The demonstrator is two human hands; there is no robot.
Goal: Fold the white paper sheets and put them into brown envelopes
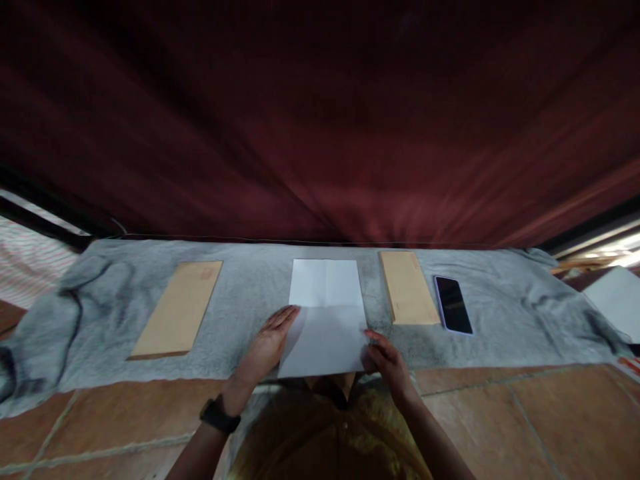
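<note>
A white sheet of paper [323,333] with faint crossing fold lines lies in front of me, its near edge at the cloth's front border. My left hand [270,340] grips the sheet's left edge, fingers fairly straight and the thumb hidden. At the right edge, my right hand [385,357] has its bent fingers closed on the paper, the index fingertip touching the margin. To the left lies a brown envelope [180,307] with a faint reddish mark. Another brown envelope, or a stack of them [409,288], lies right of the sheet.
A phone [454,305] with a pale purple case lies beside the right envelope. Everything rests on a grey cloth [250,280]. Behind it hangs a dark red curtain [320,133]. Tiled floor [500,413] shows in front. A white object [617,300] stands at the far right.
</note>
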